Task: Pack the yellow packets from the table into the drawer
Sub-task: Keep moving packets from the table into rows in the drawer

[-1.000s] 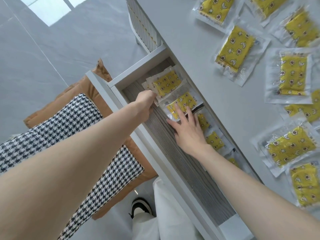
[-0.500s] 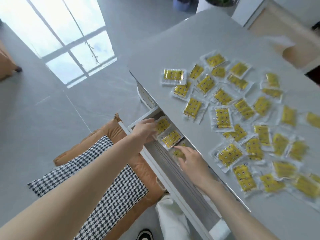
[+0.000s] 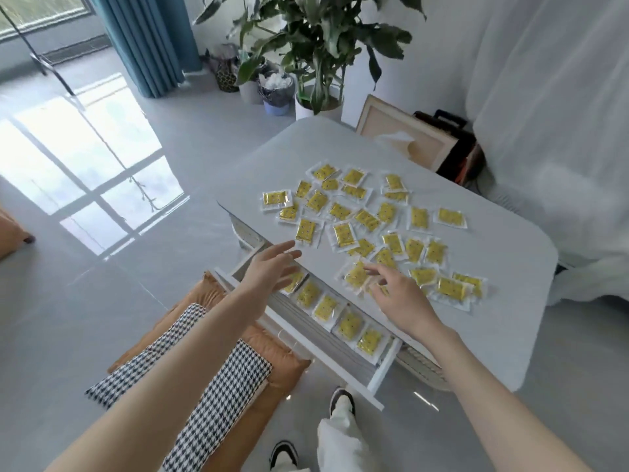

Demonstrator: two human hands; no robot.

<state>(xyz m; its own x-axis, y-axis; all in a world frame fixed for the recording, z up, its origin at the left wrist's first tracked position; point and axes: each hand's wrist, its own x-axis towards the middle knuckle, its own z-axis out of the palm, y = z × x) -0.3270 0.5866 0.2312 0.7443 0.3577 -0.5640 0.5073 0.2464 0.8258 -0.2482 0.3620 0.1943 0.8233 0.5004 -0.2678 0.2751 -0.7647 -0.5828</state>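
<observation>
Hovering over the drawer (image 3: 386, 364), your left hand (image 3: 272, 272) was spread and empty, a row of packets (image 3: 325, 307) beneath it. Your right hand (image 3: 398, 298), fingers loosely spread, hung above yellow packets (image 3: 343, 234) scattered on the tabletop (image 3: 493, 294).

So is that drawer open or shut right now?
Open. The drawer is pulled out from under the table, and a row of yellow packets lies inside it in plain view.
</observation>
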